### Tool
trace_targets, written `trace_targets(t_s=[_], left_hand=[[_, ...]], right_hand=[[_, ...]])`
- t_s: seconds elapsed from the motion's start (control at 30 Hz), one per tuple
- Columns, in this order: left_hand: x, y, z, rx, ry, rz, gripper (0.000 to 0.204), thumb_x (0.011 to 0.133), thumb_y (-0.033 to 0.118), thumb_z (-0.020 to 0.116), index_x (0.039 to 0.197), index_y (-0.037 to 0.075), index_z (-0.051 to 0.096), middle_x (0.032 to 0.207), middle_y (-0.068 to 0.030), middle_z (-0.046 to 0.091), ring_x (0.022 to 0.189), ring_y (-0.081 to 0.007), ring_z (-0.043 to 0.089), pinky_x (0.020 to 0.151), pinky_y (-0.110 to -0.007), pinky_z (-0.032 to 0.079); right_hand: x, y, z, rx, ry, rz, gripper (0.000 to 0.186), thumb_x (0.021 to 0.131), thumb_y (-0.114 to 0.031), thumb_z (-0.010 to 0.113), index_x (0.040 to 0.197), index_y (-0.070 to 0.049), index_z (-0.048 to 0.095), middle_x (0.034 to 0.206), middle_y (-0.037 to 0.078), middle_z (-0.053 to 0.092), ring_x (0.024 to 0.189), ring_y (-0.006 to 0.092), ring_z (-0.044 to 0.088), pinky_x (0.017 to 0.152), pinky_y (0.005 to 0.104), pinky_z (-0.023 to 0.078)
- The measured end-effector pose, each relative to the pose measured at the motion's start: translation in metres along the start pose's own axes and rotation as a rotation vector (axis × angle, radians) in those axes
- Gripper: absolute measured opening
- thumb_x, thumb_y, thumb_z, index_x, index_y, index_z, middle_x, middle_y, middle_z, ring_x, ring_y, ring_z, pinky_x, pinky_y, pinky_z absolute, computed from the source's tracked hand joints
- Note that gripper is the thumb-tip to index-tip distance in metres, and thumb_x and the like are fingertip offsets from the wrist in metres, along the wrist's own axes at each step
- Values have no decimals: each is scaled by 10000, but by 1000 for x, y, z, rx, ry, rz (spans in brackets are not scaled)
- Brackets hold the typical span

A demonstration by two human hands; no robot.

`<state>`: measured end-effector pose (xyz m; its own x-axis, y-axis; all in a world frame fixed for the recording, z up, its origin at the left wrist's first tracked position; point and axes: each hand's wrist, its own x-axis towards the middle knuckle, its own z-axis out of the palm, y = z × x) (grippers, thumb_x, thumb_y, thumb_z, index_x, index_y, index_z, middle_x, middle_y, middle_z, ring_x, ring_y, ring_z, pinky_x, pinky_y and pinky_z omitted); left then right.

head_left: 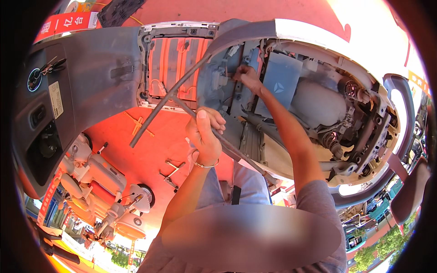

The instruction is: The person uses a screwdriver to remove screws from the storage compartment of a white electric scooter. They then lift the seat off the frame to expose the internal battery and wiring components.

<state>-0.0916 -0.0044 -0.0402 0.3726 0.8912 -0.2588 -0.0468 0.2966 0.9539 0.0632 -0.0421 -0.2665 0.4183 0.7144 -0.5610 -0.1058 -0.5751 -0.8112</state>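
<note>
A long T-handle wrench (152,120) lies across the palm of my left hand (205,139). The fingers curl round its shaft, with the thumb stretched along it. Its crossbar slants over the scooter body, and the shaft runs down toward its lower edge. My right hand (249,80) reaches into the opened scooter body (227,98). Its fingers are pinched together at a small part beside the grey panel; what they hold is too small to make out. Right of that hand sits a flat grey-blue box (281,82), next to a large rounded grey housing (318,101).
Batteries with orange straps (180,63) fill the middle bay. At left is the dark front panel (98,73) with keys (52,67). An orange T-shaped tool (139,125) and a metal T-wrench (172,173) lie on the red floor. Another scooter (104,177) stands lower left.
</note>
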Motion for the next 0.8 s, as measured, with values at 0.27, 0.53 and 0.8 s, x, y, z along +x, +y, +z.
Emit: trace_targets(t_s=[0.27, 0.53, 0.8], left_hand=[[0, -1, 4, 41, 40, 12, 408, 943, 250, 313, 606, 39, 403, 637, -75, 509, 463, -78, 426, 414, -194, 339], [-1, 0, 12, 124, 102, 39, 405, 929, 292, 310, 602, 57, 354, 630, -99, 461, 452, -104, 371, 422, -218, 329], [-1, -4, 12, 86, 113, 70, 401, 928, 260, 312, 609, 29, 385, 643, -114, 490, 446, -103, 398, 427, -212, 344]], right_hand=[[9, 25, 10, -1102, -99, -788, 64, 679, -128, 522, 708, -123, 579, 720, 103, 609, 704, 288, 593, 587, 382, 457], [-3, 22, 29, -952, 134, -373, 123, 698, -59, 509, 788, -68, 594, 704, 123, 596, 654, 309, 596, 555, 404, 468], [7, 17, 17, -1330, -175, -520, 102, 712, -108, 552, 687, -169, 629, 745, 24, 648, 682, 188, 638, 494, 334, 476]])
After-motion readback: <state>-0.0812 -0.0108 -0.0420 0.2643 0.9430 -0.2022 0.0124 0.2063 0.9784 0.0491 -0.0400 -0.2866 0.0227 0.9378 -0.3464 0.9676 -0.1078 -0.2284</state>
